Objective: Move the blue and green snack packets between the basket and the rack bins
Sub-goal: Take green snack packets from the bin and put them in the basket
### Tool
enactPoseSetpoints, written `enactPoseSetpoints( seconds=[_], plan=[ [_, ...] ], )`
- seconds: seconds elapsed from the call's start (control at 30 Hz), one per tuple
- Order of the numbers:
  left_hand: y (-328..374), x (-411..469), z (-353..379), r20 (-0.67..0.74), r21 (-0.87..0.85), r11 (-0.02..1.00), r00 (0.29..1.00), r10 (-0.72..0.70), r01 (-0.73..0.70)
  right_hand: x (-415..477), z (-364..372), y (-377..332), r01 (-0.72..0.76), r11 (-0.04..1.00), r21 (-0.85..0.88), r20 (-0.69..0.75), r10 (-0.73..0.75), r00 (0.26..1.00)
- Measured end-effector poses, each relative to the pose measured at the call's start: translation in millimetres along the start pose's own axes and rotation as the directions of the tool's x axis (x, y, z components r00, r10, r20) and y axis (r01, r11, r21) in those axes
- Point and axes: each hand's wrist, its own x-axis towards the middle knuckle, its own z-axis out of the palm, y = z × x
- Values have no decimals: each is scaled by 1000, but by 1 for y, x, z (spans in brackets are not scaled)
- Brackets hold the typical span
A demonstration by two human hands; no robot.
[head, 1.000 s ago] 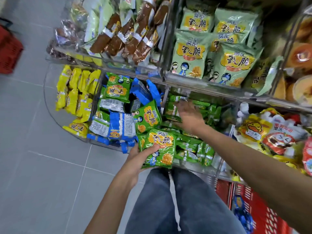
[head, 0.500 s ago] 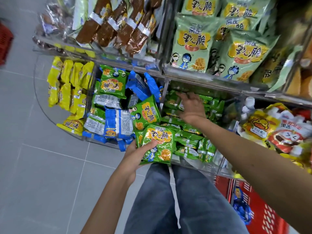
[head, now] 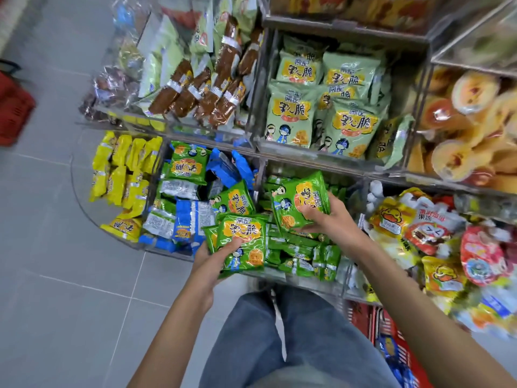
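Green foil in both hands: you're mid-sort, at the gathering step I'd say. L hand grips a small stack of green packets, thumb on top, just left of the clear divider, over the front edge of the mixed bin. R hand grips one more green packet, fingers curled round its lower edge, just right of the divider, above the green stick packs.

Next move, prob.: lay the R pkt onto the L stack, then take the lot to the red basket, low and right of the divider beside your leg, or back into the bin; can't tell which way. Needs a firm pinch, as slick foil may let the stack slide apart.

Count: L stack shows 2 pkts at least, maybe more; R has 1. Left of the divider 2 green pkts lie face up in the bin, others half buried. Of blue packets, approx 3 stand at the back, 2-3 blue-white ones at the front. Basket shows at least 1 blue pkt; rest cut off. A 2nd red basket sits far left of the divider, on the floor.
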Motion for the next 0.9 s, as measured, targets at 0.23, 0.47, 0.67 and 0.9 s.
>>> enactPoseSetpoints(
  seconds=[0.23,0.47,0.67,0.9],
  plan=[
    [3,-17,-14,-13,-31,999,999,37,-37,-43,5,-14,-37,998,-54,176,46,983],
    [5,-37,-9,-9,-47,999,1000,-3,3,-55,42,-22,26,999,-23,167,-22,986],
    [8,-47,-8,59,-166,986,998,7,3,-55,77,-16,91,993,78,6,-92,996],
    [3,-55,-14,188,-224,973,982,-16,59,-56,111,-9,5,992,125,149,-24,989]
  ],
)
